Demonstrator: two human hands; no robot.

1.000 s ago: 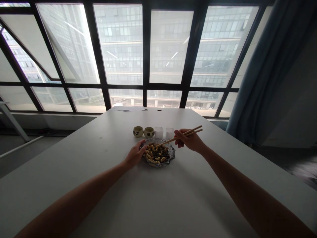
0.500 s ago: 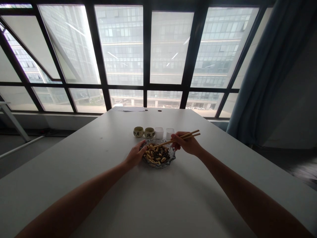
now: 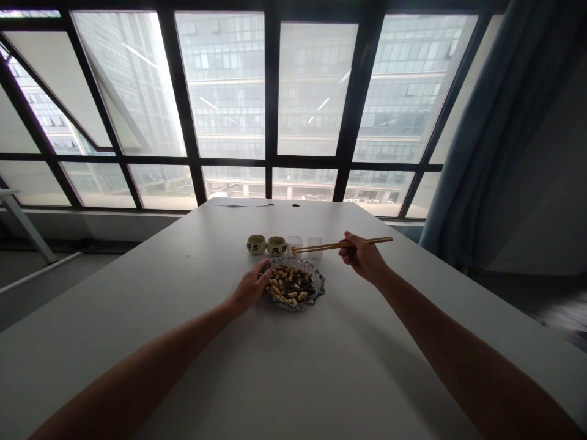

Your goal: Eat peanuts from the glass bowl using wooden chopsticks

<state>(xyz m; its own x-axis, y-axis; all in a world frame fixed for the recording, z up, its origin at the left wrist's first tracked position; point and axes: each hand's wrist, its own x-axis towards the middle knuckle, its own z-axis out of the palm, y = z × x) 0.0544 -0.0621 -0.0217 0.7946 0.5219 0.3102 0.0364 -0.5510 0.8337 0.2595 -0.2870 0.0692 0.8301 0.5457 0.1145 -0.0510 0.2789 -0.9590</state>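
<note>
Tall window panes (image 3: 317, 88) in dark frames fill the upper part of the frame, with a building (image 3: 397, 85) beyond the glass and a blue-grey curtain (image 3: 477, 134) at the upper right. White and broad, the desk (image 3: 293, 379) runs from the bottom edge toward the windows, with paper (image 3: 247, 203) at its far end.

At the centre of the frame sits the glass bowl (image 3: 320, 294), holding peanuts (image 3: 292, 296) mixed with small dark pieces. The left hand (image 3: 250, 285) is clamped on its left side, thumb over the rim, just as in the earlier frames. The right hand (image 3: 363, 256), well apart from the left, is closed around the chopsticks (image 3: 323, 247).

Half a second ago the chopstick tips were down among the peanuts; now they are up beyond the bowl, with a small tan piece (image 3: 294, 251) at their ends, in front of the left clear cup (image 3: 296, 240) as seen from here. The right hand has shifted to the right and the sticks lie nearly level across the view. Unmoved in a row behind the bowl are the left pot (image 3: 256, 244), the right pot (image 3: 277, 245), the left clear cup and the right clear cup (image 3: 315, 252).
</note>
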